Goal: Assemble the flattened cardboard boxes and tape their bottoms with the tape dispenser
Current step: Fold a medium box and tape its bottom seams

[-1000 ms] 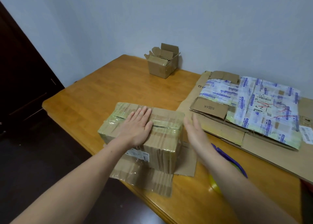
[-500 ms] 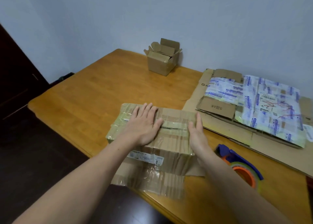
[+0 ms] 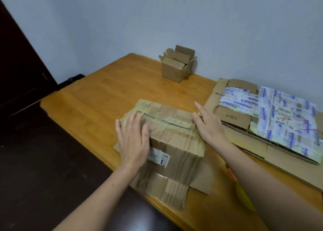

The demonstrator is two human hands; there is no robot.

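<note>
Your table (image 3: pixel 104 99) carries everything, and the box (image 3: pixel 174 143) you are working on stands at its near edge, taped bottom up, with a greenish strip of tape running along the top seam and loose flaps splayed out flat beneath it toward you. Right of the box, just beside it, lie the flattened boxes (image 3: pixel 272 153): a wide brown sheet with a folded carton wrapped in blue-printed tape on top. Behind the box, well apart and close to the wall, sits a small box (image 3: pixel 176 70) with its flaps standing open. Your left hand (image 3: pixel 132 139) lies flat on the box's left end, fingers straight and pressed onto the tape, gripping nothing. Your right hand (image 3: pixel 209 127) is likewise flat with straight fingers, laid against the box's right top edge. Of the tape dispenser (image 3: pixel 243 197) only a yellow and orange sliver shows, to the box's near right, beside your right forearm.
</note>
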